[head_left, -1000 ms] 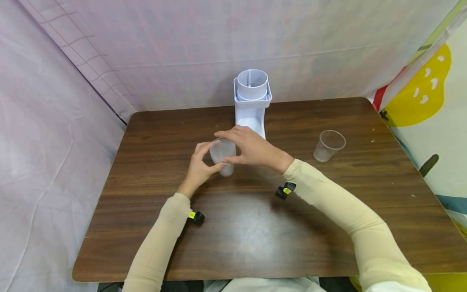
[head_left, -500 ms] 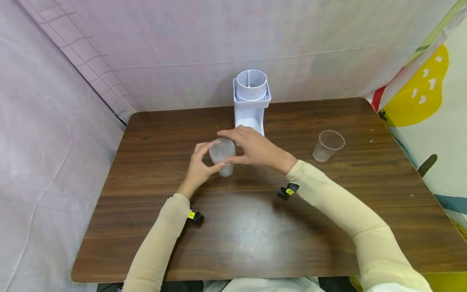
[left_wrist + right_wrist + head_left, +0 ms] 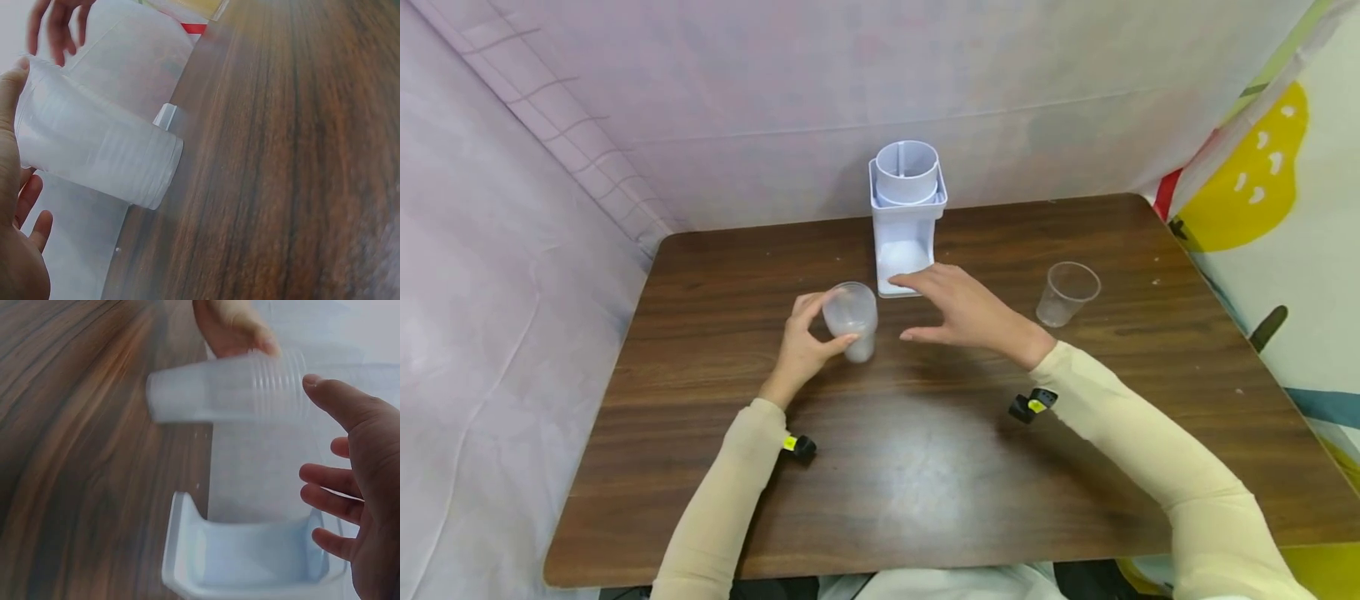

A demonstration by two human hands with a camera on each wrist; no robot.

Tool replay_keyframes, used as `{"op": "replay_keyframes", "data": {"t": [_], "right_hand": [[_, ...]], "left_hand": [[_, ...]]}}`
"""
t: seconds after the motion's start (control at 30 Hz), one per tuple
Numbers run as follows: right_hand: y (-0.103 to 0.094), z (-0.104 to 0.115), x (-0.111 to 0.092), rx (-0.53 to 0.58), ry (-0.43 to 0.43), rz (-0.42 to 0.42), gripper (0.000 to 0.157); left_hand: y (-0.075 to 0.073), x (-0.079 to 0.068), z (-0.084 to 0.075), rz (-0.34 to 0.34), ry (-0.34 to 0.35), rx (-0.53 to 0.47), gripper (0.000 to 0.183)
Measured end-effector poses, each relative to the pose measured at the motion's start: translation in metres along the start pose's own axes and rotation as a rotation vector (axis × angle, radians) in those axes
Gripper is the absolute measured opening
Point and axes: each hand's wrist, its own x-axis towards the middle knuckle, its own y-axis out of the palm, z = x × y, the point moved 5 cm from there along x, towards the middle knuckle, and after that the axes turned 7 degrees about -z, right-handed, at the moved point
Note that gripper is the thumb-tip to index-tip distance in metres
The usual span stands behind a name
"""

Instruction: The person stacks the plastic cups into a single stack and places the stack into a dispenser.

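A nested stack of clear plastic cups [image 3: 859, 337] stands on the table in the head view, its stacked rims showing as ridges in the right wrist view. My left hand [image 3: 803, 346] grips the stack near its top, thumb on the near side and fingers behind. To the right of the stack, my right hand [image 3: 973, 315] is apart from it, thumb and fingers spread with nothing between them. Just behind that hand is a white plastic cup holder [image 3: 904, 225], with a round tube [image 3: 907, 179] set in its top. A lone clear cup [image 3: 1067, 296] stands farther right.
All of this is on a brown wood-grain table [image 3: 880, 467] with rounded corners. A pale cloth [image 3: 760, 75] hangs along the back edge, and another hangs at the left. On the right is a printed cloth with a yellow shape [image 3: 1247, 183].
The right hand has let go of the cup stack and moved right, away from it. The left hand still holds the stack in nearly the same place. The head view has shifted slightly.
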Motion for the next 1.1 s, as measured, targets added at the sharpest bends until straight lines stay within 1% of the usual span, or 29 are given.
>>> {"op": "replay_keyframes", "data": {"t": [0.1, 0.27, 0.47, 0.6, 0.77, 0.83, 0.93, 1.0, 1.1], "right_hand": [[-0.006, -0.007, -0.013, -0.010, 0.028, -0.006, 0.076], [-0.012, -0.019, -0.029, -0.018, 0.071, -0.017, 0.078], [-0.016, -0.026, -0.035, -0.032, 0.090, -0.036, 0.078], [-0.024, -0.040, -0.039, -0.066, 0.136, -0.056, 0.078], [-0.041, -0.068, -0.049, -0.130, 0.262, -0.066, 0.077], [-0.048, -0.081, -0.054, -0.141, 0.327, -0.049, 0.076], [-0.057, -0.098, -0.064, -0.143, 0.428, -0.008, 0.078], [-0.061, -0.108, -0.072, -0.135, 0.497, 0.034, 0.082], [-0.066, -0.118, -0.083, -0.135, 0.582, 0.096, 0.087]], "left_hand": [[-0.001, 0.000, 0.002, -0.002, -0.009, 0.007, 0.072], [-0.007, 0.000, 0.004, -0.007, 0.005, 0.030, 0.069], [-0.013, 0.001, 0.006, -0.019, 0.035, 0.031, 0.068], [-0.016, -0.001, 0.008, -0.025, 0.035, 0.037, 0.068], [-0.018, -0.003, 0.009, -0.031, 0.025, 0.025, 0.068], [-0.018, -0.004, 0.010, -0.035, 0.031, 0.016, 0.067], [-0.019, -0.003, 0.010, -0.037, 0.042, 0.016, 0.065], [-0.019, -0.003, 0.009, -0.033, 0.046, 0.019, 0.065], [-0.020, -0.002, 0.009, -0.028, 0.040, 0.029, 0.065]]}}
